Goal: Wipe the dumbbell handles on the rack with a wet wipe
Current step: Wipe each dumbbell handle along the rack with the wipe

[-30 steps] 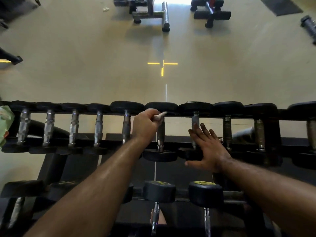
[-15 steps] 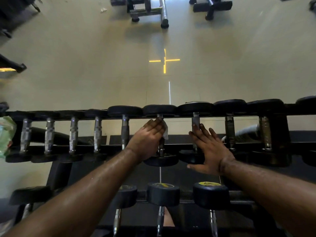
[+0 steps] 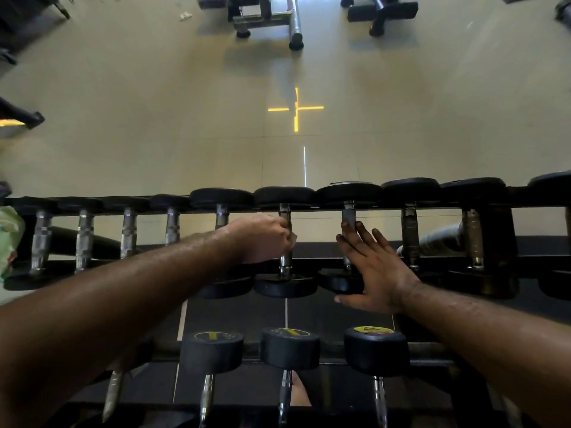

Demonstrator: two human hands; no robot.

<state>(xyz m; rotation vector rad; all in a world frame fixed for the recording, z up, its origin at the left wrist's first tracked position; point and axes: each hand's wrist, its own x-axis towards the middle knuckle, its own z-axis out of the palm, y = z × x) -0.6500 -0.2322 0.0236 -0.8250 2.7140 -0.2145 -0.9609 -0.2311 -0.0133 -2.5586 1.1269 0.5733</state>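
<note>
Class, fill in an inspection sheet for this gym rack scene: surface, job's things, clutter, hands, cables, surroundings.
Surface: black two-tier rack, dumbbells on both tiers.
Job's things: wipe peeks from the left hand, wrapped round a top-tier handle.
Clutter: green packet at the rack's left end; white scrap on the floor.
Hands: left hand grips wipe and handle; right hand flat, fingers on the next dumbbell.
Cables: nothing seen.
Surroundings: tan floor, yellow cross, benches beyond.
</note>
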